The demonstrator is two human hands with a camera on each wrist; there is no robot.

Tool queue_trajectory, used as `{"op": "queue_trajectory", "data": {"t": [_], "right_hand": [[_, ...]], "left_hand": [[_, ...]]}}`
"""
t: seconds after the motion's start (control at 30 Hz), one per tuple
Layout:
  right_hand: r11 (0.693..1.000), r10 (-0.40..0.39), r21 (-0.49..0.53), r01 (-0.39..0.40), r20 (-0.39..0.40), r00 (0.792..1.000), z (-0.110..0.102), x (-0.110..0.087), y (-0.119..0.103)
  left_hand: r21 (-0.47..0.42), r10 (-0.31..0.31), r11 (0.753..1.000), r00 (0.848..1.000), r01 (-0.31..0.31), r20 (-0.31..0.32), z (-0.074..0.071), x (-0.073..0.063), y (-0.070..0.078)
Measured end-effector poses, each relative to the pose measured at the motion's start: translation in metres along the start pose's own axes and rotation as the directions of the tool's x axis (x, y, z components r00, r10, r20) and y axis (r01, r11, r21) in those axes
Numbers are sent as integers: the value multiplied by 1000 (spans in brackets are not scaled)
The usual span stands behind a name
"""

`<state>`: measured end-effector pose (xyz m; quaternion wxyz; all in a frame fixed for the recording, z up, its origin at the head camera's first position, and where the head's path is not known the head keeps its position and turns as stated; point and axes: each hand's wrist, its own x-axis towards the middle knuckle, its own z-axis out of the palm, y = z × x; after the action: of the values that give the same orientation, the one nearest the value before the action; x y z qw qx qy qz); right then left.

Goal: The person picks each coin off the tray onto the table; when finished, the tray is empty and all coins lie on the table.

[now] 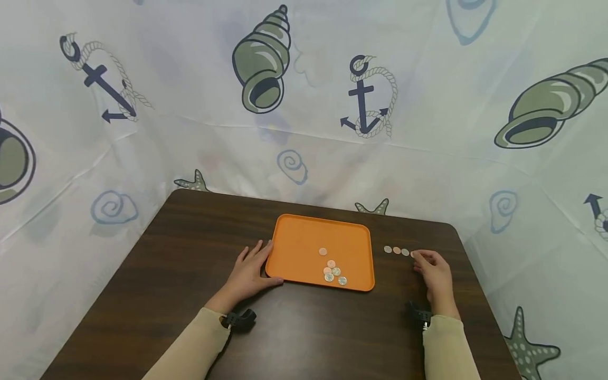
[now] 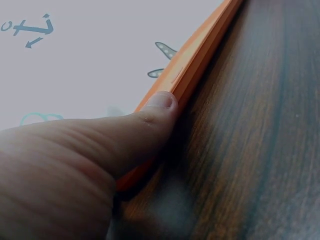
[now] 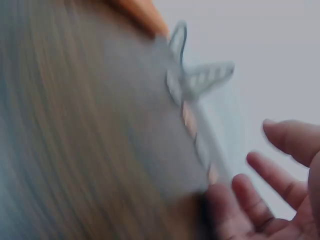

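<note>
My left hand (image 1: 249, 274) rests at the near left corner of an orange tray (image 1: 299, 232). Its thumb (image 2: 157, 107) lies along the near edge and the other fingers touch the left edge. Several coins (image 1: 342, 281), some coppery and some silvery, lie in the tray's right half. To the right of the tray, more coins (image 1: 397, 250) form a short row on the table. My right hand (image 1: 434, 274) is over that row's right end, a fingertip right at the last coppery coin (image 3: 213, 175). In the right wrist view its other fingers are loosely spread.
The dark wooden table (image 1: 190, 253) has rounded far corners. Behind and beside it hangs a white cloth (image 1: 323, 174) printed with shells, anchors and starfish. A dark band (image 1: 239, 319) with a small device sits on each wrist.
</note>
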<state>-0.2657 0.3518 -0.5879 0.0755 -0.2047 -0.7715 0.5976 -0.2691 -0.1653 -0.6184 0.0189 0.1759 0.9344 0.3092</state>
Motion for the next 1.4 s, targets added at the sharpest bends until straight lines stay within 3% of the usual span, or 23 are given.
{"op": "queue_trajectory", "data": {"t": [0.1, 0.2, 0.27, 0.37, 0.63, 0.7, 0.77, 0.87, 1.03, 1.13, 1.27, 1.4], "right_hand": [[995, -51, -79, 58, 92, 994, 15, -14, -15], [971, -148, -150, 189, 245, 958, 32, -28, -34], [936, -213, -194, 293, 352, 912, 45, -36, -47], [862, -280, -250, 441, 489, 826, 67, -49, -61], [706, -306, -252, 662, 735, 605, 111, -72, -71], [662, -306, -253, 706, 768, 563, 119, -74, -72], [623, -303, -263, 736, 787, 538, 125, -75, -71], [579, -287, -288, 763, 804, 521, 133, -75, -71], [572, -249, -305, 762, 820, 515, 143, -75, -69], [550, -251, -313, 775, 823, 510, 147, -76, -66], [514, -268, -332, 791, 814, 516, 152, -76, -63], [497, -282, -346, 796, 803, 526, 156, -76, -61]], "left_hand": [[3, 6, 1000, 1000, -6, -7, -1, -1, 2], [5, 14, 1000, 1000, -14, -8, -2, 0, 4], [5, 13, 1000, 1000, -13, -5, -2, 0, 5], [8, 6, 1000, 1000, -6, -3, -2, 0, 4], [1, 6, 1000, 1000, -6, 1, -2, 0, 3], [5, 5, 1000, 1000, -5, 1, -2, -1, 2], [7, 3, 1000, 1000, -3, 3, -2, -1, 2], [8, -2, 1000, 1000, 2, 5, -2, -2, 1], [2, -12, 1000, 1000, 12, 11, -1, -4, 1], [10, -8, 1000, 1000, 8, 12, -1, -3, 1], [11, 5, 1000, 1000, -5, 9, 0, -2, 0], [-1, 6, 1000, 1000, -6, 8, -1, -3, 0]]}}
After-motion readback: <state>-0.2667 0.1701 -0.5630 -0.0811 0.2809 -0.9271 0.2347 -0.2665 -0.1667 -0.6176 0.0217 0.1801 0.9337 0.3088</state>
